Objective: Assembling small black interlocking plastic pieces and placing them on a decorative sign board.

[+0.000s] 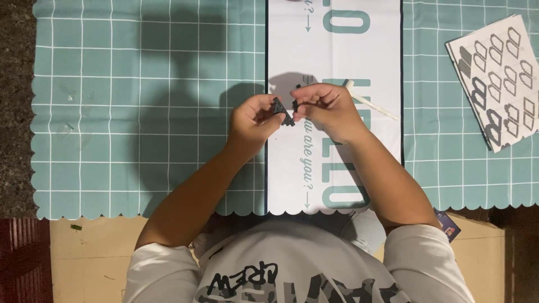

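Note:
Both of my hands are raised above the middle of a teal checked mat (pixel 140 112). My left hand (pixel 254 120) pinches a small black triangular piece (pixel 281 110) between thumb and fingers. My right hand (pixel 328 109) meets it from the right, its fingertips closed on the same piece or on a tiny black part beside it; which one is hidden by the fingers. A thin white stick (pixel 373 104) pokes out from behind my right hand toward the right; I cannot tell if that hand holds it or it lies on the mat.
A white strip with large teal lettering (pixel 337 45) runs down the mat's centre. A printed sheet of grey and white cut-out shapes (pixel 499 78) lies at the right. Brown cardboard (pixel 84 258) shows below the mat's scalloped edge, with a small dark card (pixel 449 224) near my right elbow.

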